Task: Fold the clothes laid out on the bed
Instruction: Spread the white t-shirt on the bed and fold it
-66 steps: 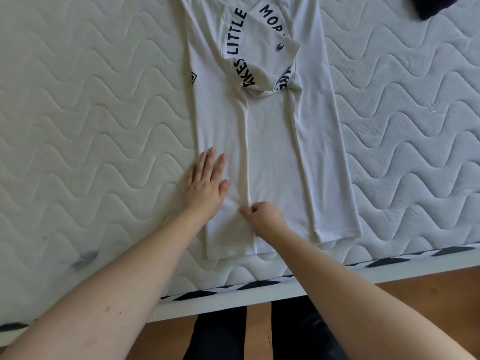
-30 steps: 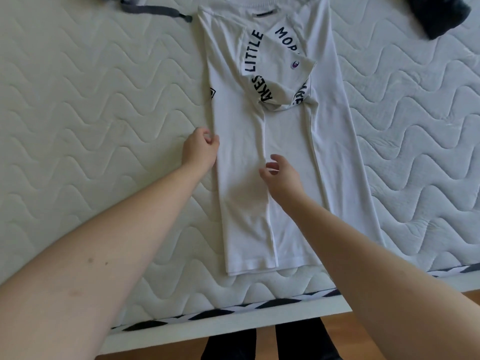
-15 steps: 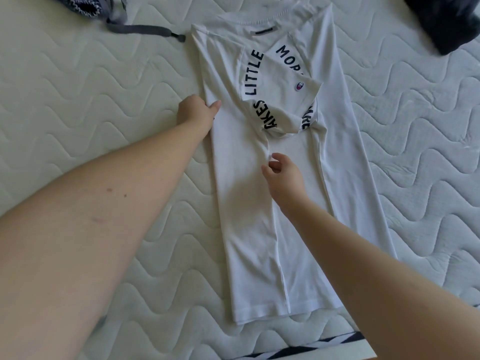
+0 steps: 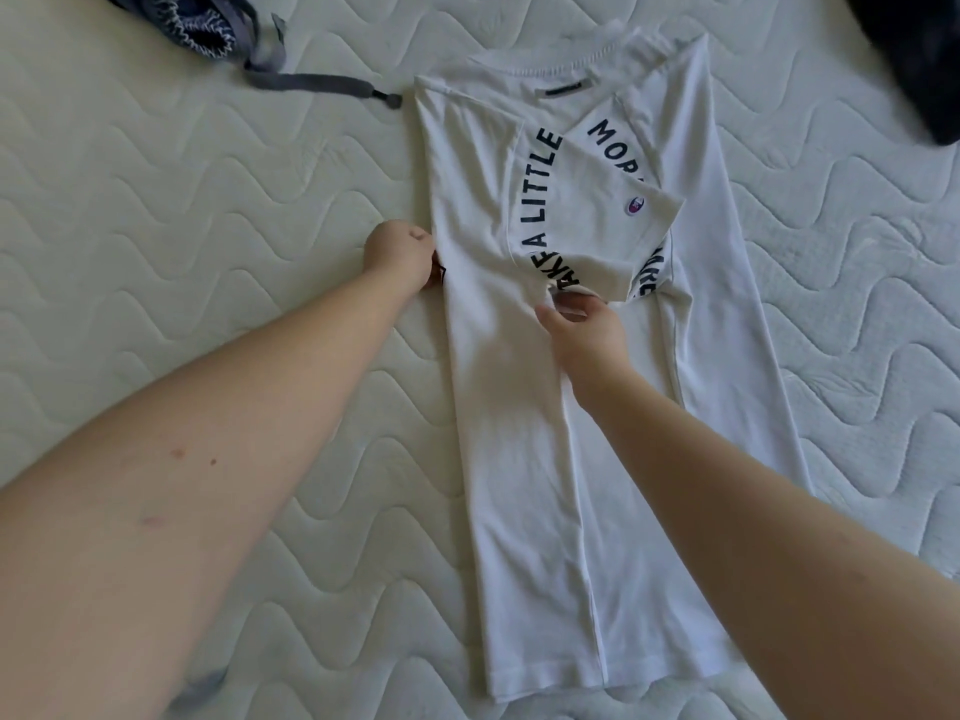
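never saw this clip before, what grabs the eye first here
A white T-shirt with black curved lettering lies folded lengthwise in the middle of the quilted mattress. The left hand grips its left edge, and the right hand pinches the fabric just below the folded sleeve.

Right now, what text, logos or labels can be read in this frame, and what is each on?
"A LITTLE": printed in a curve on the white T-shirt.
"MOR", cut off by the folded sleeve: T-shirt print.
"AKE" and "RE": partial letters beside the sleeve hem.
Small round logo on the sleeve: too small to read.
Dark neck label: unreadable.
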Motion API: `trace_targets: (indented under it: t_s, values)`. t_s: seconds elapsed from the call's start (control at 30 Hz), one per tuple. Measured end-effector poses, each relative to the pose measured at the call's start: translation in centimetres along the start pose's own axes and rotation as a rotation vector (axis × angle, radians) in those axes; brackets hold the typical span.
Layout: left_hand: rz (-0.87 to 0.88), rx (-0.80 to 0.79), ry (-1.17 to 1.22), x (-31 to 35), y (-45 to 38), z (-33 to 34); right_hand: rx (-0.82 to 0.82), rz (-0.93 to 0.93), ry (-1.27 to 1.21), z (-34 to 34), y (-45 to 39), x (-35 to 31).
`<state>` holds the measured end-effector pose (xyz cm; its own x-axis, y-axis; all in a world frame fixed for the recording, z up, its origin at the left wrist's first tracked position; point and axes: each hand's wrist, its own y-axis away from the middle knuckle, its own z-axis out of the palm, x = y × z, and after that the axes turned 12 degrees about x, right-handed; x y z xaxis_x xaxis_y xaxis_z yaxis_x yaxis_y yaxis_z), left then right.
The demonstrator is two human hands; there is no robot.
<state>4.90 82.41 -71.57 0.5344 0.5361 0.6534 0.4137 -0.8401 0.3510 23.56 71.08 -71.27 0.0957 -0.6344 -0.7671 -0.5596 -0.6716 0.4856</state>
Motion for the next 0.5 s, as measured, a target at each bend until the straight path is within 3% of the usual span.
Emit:
trace_targets:
  t_s: [0.1,0.33,0.5]
  values:
    - [-0.141,-0.003,0.155,0.3,-0.3,0.1,-0.009,0.026,-0.012,0.3,-0.4,0.2]
    - [0.123,-0.003,-0.150,2.0,-1.7,1.0,-0.110,0.093,-0.062,-0.1,-0.9,0.8]
    - [0.018,-0.063,-0.052,1.6,-2.8,0.8,-0.157,0.147,-0.099,-0.5,-1.6,1.5]
